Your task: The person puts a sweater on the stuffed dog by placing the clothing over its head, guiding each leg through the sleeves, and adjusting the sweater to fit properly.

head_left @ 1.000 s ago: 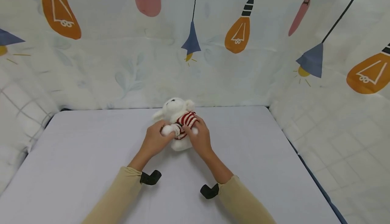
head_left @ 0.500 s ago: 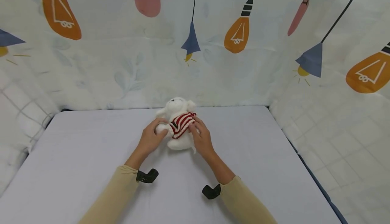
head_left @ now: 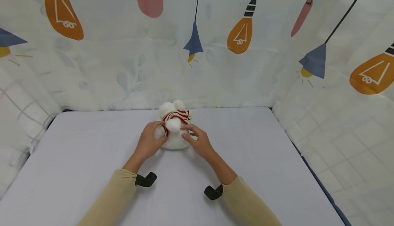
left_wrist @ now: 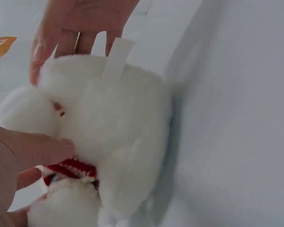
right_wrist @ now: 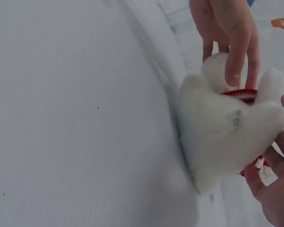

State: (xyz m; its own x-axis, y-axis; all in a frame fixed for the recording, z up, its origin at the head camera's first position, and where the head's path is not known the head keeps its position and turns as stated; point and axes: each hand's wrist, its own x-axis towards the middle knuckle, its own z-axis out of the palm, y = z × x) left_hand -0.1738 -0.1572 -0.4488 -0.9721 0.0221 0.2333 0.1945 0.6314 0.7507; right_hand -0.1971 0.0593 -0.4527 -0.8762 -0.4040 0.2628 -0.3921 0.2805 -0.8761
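A white plush toy (head_left: 178, 140) in a red-and-white striped knit garment (head_left: 180, 115) sits on the table near its far edge, its face turned away. My left hand (head_left: 149, 140) grips its left side, thumb in front and fingers partly hidden behind. In the left wrist view that thumb lies across the white fur (left_wrist: 109, 113). From the other side, my right hand (head_left: 200, 142) holds the toy with thumb and bent fingertips beside a round white limb (head_left: 173, 124). A white label (left_wrist: 117, 57) sticks out of the fur; a small printed mark (right_wrist: 236, 119) shows in the right wrist view.
The table (head_left: 92, 171) has a white cover. Behind it hangs a curtain (head_left: 123, 65) printed with lamps and bulbs, close to the toy. Black devices (head_left: 146, 179) are strapped to both wrists, below the beige sleeves.
The toy has been turned so that its face points away and a round white limb faces me. Both hands have shifted slightly left with it, and the right fingers have changed their hold.
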